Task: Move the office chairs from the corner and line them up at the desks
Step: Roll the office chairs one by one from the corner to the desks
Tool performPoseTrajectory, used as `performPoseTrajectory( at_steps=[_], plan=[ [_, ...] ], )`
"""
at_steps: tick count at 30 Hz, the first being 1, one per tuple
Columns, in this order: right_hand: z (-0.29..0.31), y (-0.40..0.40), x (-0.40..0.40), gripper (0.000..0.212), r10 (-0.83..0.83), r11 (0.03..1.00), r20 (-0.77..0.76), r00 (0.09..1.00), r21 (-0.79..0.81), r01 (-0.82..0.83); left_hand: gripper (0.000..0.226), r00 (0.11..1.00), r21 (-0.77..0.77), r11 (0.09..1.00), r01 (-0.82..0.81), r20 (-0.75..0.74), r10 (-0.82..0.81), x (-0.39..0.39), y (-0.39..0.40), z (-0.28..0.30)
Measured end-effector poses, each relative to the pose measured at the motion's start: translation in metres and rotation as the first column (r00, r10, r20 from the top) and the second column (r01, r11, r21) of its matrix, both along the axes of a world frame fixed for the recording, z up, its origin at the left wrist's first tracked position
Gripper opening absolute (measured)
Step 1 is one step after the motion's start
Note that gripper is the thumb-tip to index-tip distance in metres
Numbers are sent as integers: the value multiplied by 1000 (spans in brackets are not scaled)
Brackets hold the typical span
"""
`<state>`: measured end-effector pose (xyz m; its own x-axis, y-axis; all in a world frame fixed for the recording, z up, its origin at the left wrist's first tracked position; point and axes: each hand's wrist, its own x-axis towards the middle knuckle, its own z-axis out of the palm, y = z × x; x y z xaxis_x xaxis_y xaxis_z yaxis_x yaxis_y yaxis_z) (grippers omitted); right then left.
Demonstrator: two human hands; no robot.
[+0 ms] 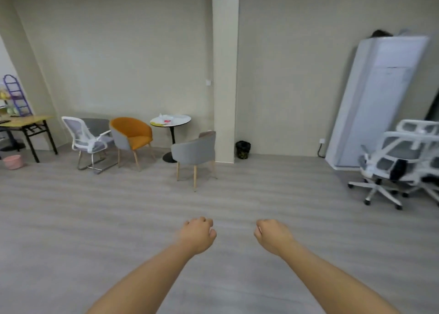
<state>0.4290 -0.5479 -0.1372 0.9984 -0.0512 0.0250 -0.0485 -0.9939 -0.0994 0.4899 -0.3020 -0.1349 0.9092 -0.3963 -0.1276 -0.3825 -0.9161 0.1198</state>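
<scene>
Holding nothing, the left hand [198, 234] and right hand [273, 234] hang curled into empty fists, well apart from the white mesh wheeled office chairs [392, 164] clustered beside the leaning white cabinet [380, 95], probably awaiting collection.

white plastic office chairs [394, 161] (grey mesh); matt floor [118, 214].

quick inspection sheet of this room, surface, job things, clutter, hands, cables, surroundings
surface: grey plank floor, bare in the middle
job's things: white swivel office chairs clustered at the right by a leaning white cabinet; wooden desk far left
clutter: pink bucket, black bin, items on the round table
hands: left hand and right hand curled, holding nothing
cables: black cord from a wall socket
surroundings: white mesh chair, orange chair, grey chair, pillar
</scene>
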Motion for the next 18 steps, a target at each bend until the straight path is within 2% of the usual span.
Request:
performPoseTrajectory(
  at_steps=[8, 18],
  plan=[
    [2, -219, -12, 37, -274, 961, 40, 961, -29, 275, 47, 968, 7, 968, 252, 6, -252, 45, -239, 13],
    [-7, -423, 19, 37, -541, 840, 40, 840, -2, 542, 47, 877, 2, 877, 480, -14, -480, 131, -482, -3]
  ],
)
